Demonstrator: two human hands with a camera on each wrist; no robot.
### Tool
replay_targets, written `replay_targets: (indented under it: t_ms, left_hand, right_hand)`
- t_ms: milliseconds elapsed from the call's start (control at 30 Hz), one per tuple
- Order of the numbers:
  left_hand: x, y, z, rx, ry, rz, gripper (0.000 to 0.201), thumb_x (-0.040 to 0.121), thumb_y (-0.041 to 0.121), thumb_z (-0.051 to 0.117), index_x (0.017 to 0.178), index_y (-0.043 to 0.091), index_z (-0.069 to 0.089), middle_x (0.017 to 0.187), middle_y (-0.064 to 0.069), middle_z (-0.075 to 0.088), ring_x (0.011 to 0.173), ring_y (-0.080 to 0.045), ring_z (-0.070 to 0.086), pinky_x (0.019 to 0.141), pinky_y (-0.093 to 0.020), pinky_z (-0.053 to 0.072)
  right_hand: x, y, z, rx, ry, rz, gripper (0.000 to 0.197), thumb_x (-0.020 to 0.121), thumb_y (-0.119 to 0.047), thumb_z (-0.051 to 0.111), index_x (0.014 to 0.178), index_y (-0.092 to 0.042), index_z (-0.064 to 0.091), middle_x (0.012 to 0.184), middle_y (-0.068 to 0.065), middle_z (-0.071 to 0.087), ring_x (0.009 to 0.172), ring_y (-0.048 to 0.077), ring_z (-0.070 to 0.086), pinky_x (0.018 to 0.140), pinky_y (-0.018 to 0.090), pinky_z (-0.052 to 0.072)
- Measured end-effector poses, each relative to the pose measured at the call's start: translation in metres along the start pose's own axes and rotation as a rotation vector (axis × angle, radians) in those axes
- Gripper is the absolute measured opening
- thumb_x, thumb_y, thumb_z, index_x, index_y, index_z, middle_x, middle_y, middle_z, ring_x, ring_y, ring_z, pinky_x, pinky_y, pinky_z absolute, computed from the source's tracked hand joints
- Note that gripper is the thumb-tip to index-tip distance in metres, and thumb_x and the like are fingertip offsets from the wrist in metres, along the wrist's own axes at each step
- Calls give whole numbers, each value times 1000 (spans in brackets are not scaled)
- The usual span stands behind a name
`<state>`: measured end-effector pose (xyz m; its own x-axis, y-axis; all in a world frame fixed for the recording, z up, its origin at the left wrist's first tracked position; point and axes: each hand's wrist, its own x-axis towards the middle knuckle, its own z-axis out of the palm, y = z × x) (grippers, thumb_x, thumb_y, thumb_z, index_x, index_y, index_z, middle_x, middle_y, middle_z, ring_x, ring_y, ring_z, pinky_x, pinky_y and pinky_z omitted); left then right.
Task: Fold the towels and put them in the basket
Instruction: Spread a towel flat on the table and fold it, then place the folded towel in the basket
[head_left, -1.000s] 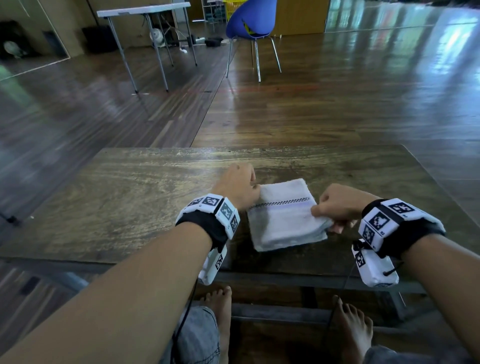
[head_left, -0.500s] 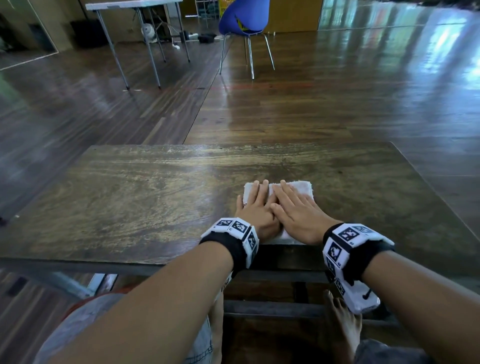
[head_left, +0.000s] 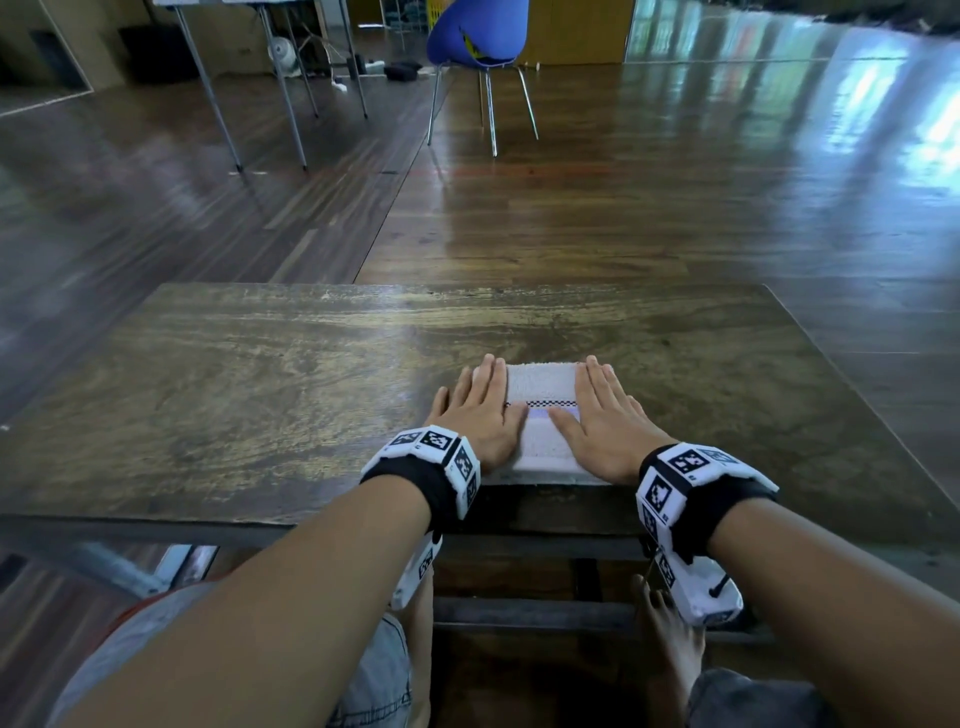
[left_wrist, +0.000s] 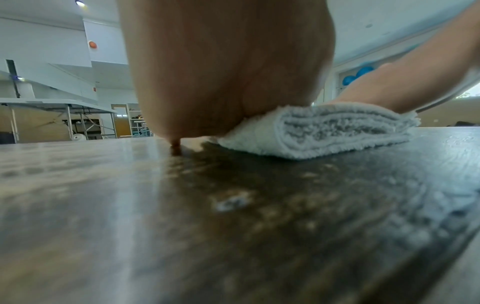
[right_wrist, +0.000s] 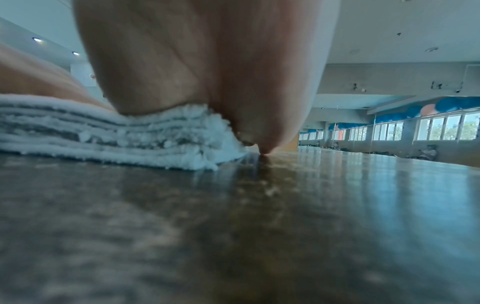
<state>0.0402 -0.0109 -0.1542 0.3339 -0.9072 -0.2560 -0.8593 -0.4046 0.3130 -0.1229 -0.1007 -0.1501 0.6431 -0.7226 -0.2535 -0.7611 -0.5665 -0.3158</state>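
Folded towel (head_left: 541, 415) pressed between 2 flat hands, at the table's (head_left: 260, 395) near edge.
Left hand (head_left: 480, 415) and right hand (head_left: 602, 418) rest outstretched, grasping nothing, on its left and right ends; equally near; basket unseen.

Bare counter (head_left: 249, 395) stretches across the left, far and right of the frame, open to passage. At lower centre, the folded towel (head_left: 540, 387), pinned flat under the left hand (head_left: 480, 415) and right hand (head_left: 605, 421), forms the only obstacle.
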Motion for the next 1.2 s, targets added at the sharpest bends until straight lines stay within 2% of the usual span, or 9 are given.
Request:
replay_targets:
  t_ms: [267,367,433,533,700,800,867,1133,1200]
  left_hand:
    - [-9,-2,-5,-51,24,-141,77,99,58,14,156,13,-13,166,0,-12,153,-16,-9,123,-47,-7]
    - [-11,10,-12,-18,129,-209,74,98,56,29,152,6,22,162,-15,19,149,-31,19,119,-53,19]
    - [-11,21,-23,-25,225,-226,55,94,45,46,128,2,53,137,-21,53,125,-36,50,104,-50,43]
    - [-12,35,-44,-270,264,-210,30,87,27,58,99,0,65,107,-19,68,98,-35,65,83,-41,56]
    - [-29,48,-90,-659,306,-102,23,82,27,58,68,9,51,67,-5,54,63,-24,52,52,-25,36]
    - [-57,37,-122,-753,318,-67,24,74,32,61,82,9,60,77,-5,60,70,-22,56,61,-28,41]
    - [-83,17,-142,-877,329,-85,38,63,33,63,91,8,65,86,-7,66,78,-23,63,69,-33,49]
    - [-219,-93,-184,-1284,653,-77,22,91,23,62,109,13,68,77,4,68,61,-12,61,51,-23,48]
    - [-256,-119,-178,-1395,773,-115,19,92,23,61,109,15,66,75,7,68,59,-10,63,50,-23,47]
  right_hand:
    - [-2,4,-3,30,-39,29,78,102,-60,15,158,-15,-17,165,-1,-27,154,18,-15,124,41,-3]
    - [-4,1,-5,43,-51,31,77,103,-57,17,158,-15,-17,165,-1,-27,154,19,-15,124,42,-3]
    - [-5,-2,-8,62,-43,33,77,104,-56,20,159,-14,-15,166,-1,-24,155,20,-14,124,42,-2]
    - [-6,-9,-14,146,23,57,79,104,-54,28,160,-12,-9,168,3,-14,155,25,-6,125,43,4]
    - [-3,-35,-30,535,165,162,75,102,-57,30,158,-15,1,160,24,17,147,42,21,118,50,20]
    - [-3,-61,-43,892,177,141,63,103,-54,35,148,-15,16,131,15,52,117,32,56,100,45,46]
    - [-7,-84,-54,1052,192,86,52,102,-45,49,137,-15,25,106,3,55,89,19,62,78,36,55]
    - [-32,-251,-124,710,159,-364,59,91,-13,53,142,-13,22,116,4,45,92,18,55,63,27,50]
    - [-45,-305,-124,582,170,-480,51,90,-13,52,135,-16,27,101,1,48,80,14,52,58,26,43]
